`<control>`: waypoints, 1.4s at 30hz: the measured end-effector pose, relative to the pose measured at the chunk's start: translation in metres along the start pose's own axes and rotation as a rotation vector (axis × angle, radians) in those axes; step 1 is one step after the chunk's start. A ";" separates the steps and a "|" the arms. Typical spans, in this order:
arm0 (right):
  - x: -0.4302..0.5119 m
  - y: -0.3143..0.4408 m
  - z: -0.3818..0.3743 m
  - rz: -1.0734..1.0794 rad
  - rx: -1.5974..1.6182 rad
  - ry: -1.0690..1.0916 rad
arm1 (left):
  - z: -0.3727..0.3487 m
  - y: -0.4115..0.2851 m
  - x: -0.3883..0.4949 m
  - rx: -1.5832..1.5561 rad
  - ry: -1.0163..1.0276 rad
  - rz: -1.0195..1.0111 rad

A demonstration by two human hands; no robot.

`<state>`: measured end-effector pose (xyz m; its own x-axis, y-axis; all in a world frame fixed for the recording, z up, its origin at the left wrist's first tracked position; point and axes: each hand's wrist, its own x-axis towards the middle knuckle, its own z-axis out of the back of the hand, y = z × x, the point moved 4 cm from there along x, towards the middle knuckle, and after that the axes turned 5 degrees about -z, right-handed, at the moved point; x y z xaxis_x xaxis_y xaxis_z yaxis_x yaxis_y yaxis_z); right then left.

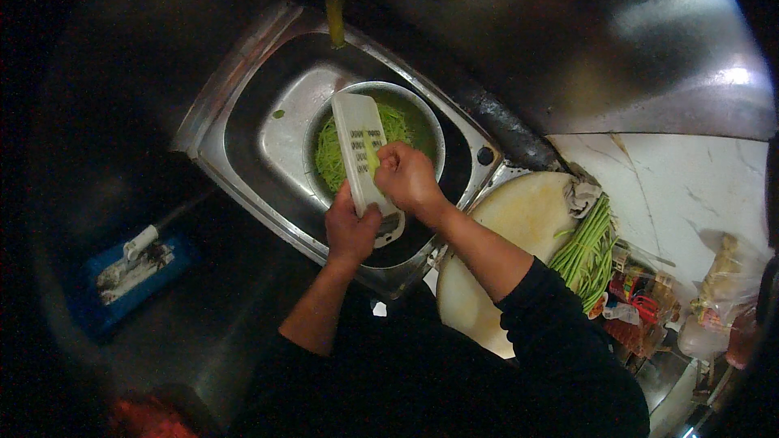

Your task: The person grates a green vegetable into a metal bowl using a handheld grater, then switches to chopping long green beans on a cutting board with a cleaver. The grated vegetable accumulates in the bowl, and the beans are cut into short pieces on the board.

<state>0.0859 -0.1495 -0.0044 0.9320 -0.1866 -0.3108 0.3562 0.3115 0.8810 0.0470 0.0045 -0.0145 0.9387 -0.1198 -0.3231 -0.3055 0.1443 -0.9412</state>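
Observation:
My left hand (353,225) grips the lower end of a white plastic grater (356,109), which slants across a round metal bowl (439,128). Rows of small dark cutting holes run over the grater's face. Pressed against those holes is a piece of pale green vegetable (371,161), with my right hand (409,177) closed around it. Fine green shreds (328,155) lie in the bowl on both sides of the grater. The bowl stands inside a stainless steel sink (286,112). My right hand hides part of the vegetable.
A tap (335,18) with a yellowish spout hangs over the sink. To the right, a round cutting board (523,207) bears a bundle of long green stalks (587,249) and a crumpled cloth (582,198). Packages (645,304) and plastic bags (709,328) stand beyond. A white-handled brush (140,243) and blue dustpan (103,310) lie left.

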 end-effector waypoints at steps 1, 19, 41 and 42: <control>-0.005 0.001 0.002 0.021 0.017 0.013 | 0.000 0.001 0.001 -0.003 -0.002 0.002; 0.045 0.005 -0.012 -0.079 -0.123 -0.041 | 0.000 0.014 -0.006 -0.020 -0.017 0.020; 0.054 -0.015 0.000 -0.206 -0.234 -0.192 | 0.011 0.000 -0.020 0.007 -0.059 -0.075; 0.049 -0.017 0.003 -0.190 -0.261 -0.214 | 0.013 0.001 -0.021 0.060 -0.041 -0.103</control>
<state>0.1248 -0.1670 -0.0337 0.8223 -0.4454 -0.3541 0.5521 0.4740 0.6860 0.0290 0.0204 -0.0074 0.9708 -0.0971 -0.2193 -0.1979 0.1917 -0.9613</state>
